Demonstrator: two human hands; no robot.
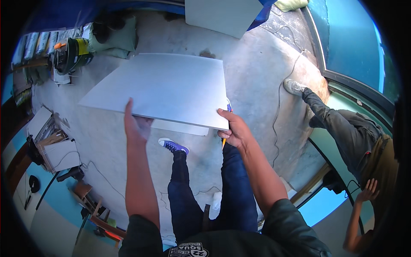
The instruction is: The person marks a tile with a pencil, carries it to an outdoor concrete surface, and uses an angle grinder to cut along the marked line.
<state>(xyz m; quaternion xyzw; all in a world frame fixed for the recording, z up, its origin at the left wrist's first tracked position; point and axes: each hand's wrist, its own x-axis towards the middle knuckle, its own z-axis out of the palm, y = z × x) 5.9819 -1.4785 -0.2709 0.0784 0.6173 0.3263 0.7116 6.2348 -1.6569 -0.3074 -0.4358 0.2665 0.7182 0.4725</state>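
A large white flat panel (171, 85) is held out in front of me, roughly level, over the floor. My left hand (137, 126) grips its near edge, thumb on top and fingers underneath. At the near right corner my right hand (234, 128) is closed on the panel, thumb above and fingers curled below. A thin yellow pencil-like stick (223, 142) pokes out beneath the right fingers; its other end is hidden. Below the panel's near edge shows part of a second white board (182, 127), mostly covered.
Another white panel (222, 15) stands at the far side. A black cable (278, 103) runs over the concrete floor on the right, near another person's leg (327, 113). At far left are a dark round container (70, 55) and a pale sack (120, 36); boxes (60, 150) sit left.
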